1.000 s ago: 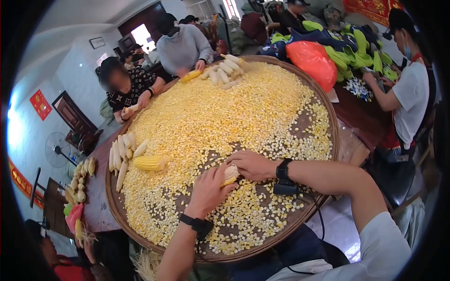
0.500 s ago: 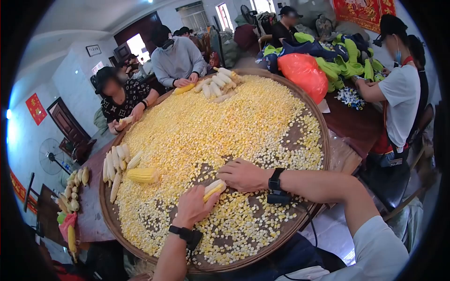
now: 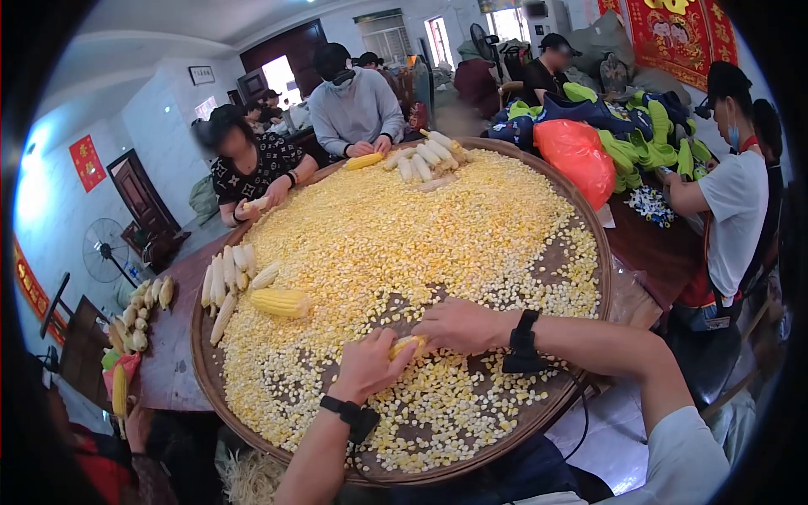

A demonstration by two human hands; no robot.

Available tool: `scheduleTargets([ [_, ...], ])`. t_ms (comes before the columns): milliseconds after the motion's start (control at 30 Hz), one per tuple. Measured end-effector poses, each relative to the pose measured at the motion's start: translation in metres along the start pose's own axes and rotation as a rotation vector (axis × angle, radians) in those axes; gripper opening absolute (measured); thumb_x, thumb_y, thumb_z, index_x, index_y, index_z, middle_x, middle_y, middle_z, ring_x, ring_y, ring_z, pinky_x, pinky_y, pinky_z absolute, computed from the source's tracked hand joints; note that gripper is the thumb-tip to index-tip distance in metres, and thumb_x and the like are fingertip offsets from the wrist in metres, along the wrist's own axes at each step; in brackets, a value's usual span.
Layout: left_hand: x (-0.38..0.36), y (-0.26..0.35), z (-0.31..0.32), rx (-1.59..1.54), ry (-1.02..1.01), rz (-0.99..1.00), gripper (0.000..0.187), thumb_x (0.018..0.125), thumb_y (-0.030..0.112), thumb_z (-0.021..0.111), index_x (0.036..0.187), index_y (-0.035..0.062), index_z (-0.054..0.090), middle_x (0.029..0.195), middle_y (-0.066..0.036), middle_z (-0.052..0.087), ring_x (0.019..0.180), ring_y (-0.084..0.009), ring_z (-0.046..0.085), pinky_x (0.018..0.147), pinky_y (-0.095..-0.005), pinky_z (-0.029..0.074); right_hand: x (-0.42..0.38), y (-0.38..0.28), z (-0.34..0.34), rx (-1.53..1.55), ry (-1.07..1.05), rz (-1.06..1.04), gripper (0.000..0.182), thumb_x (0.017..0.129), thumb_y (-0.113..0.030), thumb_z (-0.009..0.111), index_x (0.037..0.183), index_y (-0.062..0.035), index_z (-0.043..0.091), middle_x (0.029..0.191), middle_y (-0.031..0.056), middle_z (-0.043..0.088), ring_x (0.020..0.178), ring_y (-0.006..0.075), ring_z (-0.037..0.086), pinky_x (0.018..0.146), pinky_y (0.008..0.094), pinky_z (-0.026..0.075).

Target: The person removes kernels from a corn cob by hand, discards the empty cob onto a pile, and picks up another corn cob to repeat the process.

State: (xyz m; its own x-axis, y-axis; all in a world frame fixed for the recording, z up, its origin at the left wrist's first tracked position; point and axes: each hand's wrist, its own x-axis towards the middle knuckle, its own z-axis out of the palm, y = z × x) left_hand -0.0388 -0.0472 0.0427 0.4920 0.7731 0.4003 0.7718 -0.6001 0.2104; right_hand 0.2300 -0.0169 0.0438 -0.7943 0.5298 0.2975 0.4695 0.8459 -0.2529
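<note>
A corn cob [image 3: 407, 346], partly stripped and mostly covered by fingers, is held over the near part of a big round tray [image 3: 608, 278]. My left hand [image 3: 368, 364] wraps round its left end. At the other end, my right hand [image 3: 465, 326] has its fingers bent onto the cob. Loose yellow and white kernels [image 3: 404, 227] lie thickly over the tray and more thinly near my hands. To the left rests a full yellow cob [image 3: 280, 302], beside a pile of pale stripped cobs [image 3: 227, 276].
Across the tray, two people [image 3: 353, 105] [image 3: 252, 164] handle cobs near more stripped cobs [image 3: 425, 158]. A red plastic bag [image 3: 575, 160] and green-and-blue items [image 3: 640, 126] lie at right, by another person [image 3: 732, 194]. At lower left, a person's hand [image 3: 137, 427] holds a cob.
The whole view has shifted, so the scene sits lower and further right. My right hand now closes over the cob's end. A person's hand with a cob has appeared at lower left.
</note>
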Motion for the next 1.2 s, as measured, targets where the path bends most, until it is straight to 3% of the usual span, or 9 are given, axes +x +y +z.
scheduleTargets([
  [167,0.005,0.004,0.003,0.053,0.071,0.143,0.049,0.098,0.054,0.075,0.102,0.0055,0.070,0.091,-0.015,0.073,0.079,-0.0387,0.074,0.068,-0.0494,0.059,-0.001,-0.003,-0.008,0.245,-0.057,0.205,0.038,0.108,-0.035,0.068,0.133,-0.0064,0.068,0.112,0.0158,0.072,0.102,0.0377,0.071,0.088,0.0486,0.056],
  [267,0.006,0.001,0.011,0.038,0.022,0.150,0.054,0.097,0.057,0.075,0.099,0.0030,0.067,0.091,-0.019,0.073,0.081,-0.0417,0.074,0.070,-0.0515,0.059,-0.003,0.017,0.009,0.349,0.041,0.175,0.035,0.113,-0.034,0.063,0.130,-0.0048,0.072,0.103,0.0137,0.074,0.094,0.0296,0.072,0.083,0.0422,0.057],
  [367,0.005,0.010,0.003,0.008,-0.112,0.020,0.059,0.097,0.060,0.074,0.096,0.0016,0.063,0.091,-0.025,0.073,0.082,-0.0445,0.073,0.072,-0.0533,0.058,-0.008,0.005,0.016,0.710,0.111,0.462,0.031,0.113,-0.030,0.062,0.121,-0.0027,0.075,0.095,0.0126,0.075,0.082,0.0212,0.074,0.076,0.0375,0.057],
  [467,0.005,0.010,0.003,-0.004,-0.130,-0.018,0.061,0.098,0.061,0.073,0.095,0.0012,0.062,0.091,-0.026,0.073,0.082,-0.0453,0.073,0.072,-0.0535,0.058,-0.011,-0.002,0.017,0.736,0.181,0.524,0.032,0.114,-0.030,0.061,0.119,-0.0016,0.075,0.092,0.0092,0.074,0.076,0.0130,0.070,0.071,0.0334,0.056],
  [600,0.007,0.014,0.001,-0.010,-0.151,-0.036,0.062,0.098,0.062,0.074,0.093,0.0007,0.062,0.090,-0.027,0.073,0.081,-0.0457,0.073,0.071,-0.0542,0.058,-0.012,0.001,0.035,0.562,0.352,0.402,0.028,0.112,-0.028,0.061,0.117,-0.0035,0.076,0.095,0.0125,0.076,0.085,0.0252,0.073,0.079,0.0394,0.057],
  [633,0.008,0.013,0.002,-0.004,-0.160,-0.042,0.062,0.098,0.061,0.074,0.093,0.0006,0.062,0.089,-0.027,0.074,0.081,-0.0459,0.073,0.070,-0.0544,0.058,-0.013,-0.004,0.030,0.613,0.306,0.465,0.027,0.112,-0.028,0.061,0.119,-0.0051,0.074,0.101,0.0142,0.076,0.093,0.0330,0.072,0.084,0.0432,0.056],
  [767,0.008,0.013,0.000,-0.012,-0.159,-0.039,0.061,0.098,0.061,0.074,0.094,0.0005,0.063,0.090,-0.027,0.074,0.082,-0.0457,0.074,0.071,-0.0542,0.058,-0.015,0.007,0.046,0.424,0.334,0.298,0.028,0.115,-0.027,0.055,0.129,-0.0064,0.067,0.114,0.0158,0.070,0.105,0.0378,0.070,0.090,0.0461,0.056],
  [1000,0.009,0.016,0.000,0.017,-0.168,-0.038,0.063,0.098,0.062,0.073,0.095,0.0005,0.064,0.090,-0.027,0.075,0.083,-0.0460,0.074,0.072,-0.0549,0.059,-0.015,0.004,0.045,0.316,0.293,0.204,0.027,0.112,-0.019,0.055,0.137,-0.0101,0.062,0.122,0.0153,0.067,0.108,0.0378,0.069,0.092,0.0464,0.057],
  [1200,0.005,0.010,0.004,0.067,-0.135,0.025,0.063,0.100,0.063,0.069,0.095,0.0012,0.062,0.084,-0.025,0.075,0.076,-0.0435,0.075,0.067,-0.0525,0.061,-0.013,-0.007,0.039,0.093,0.252,0.054,0.058,0.093,-0.004,0.068,0.150,-0.0066,0.057,0.129,0.0166,0.066,0.119,0.0372,0.067,0.098,0.0469,0.057],
])
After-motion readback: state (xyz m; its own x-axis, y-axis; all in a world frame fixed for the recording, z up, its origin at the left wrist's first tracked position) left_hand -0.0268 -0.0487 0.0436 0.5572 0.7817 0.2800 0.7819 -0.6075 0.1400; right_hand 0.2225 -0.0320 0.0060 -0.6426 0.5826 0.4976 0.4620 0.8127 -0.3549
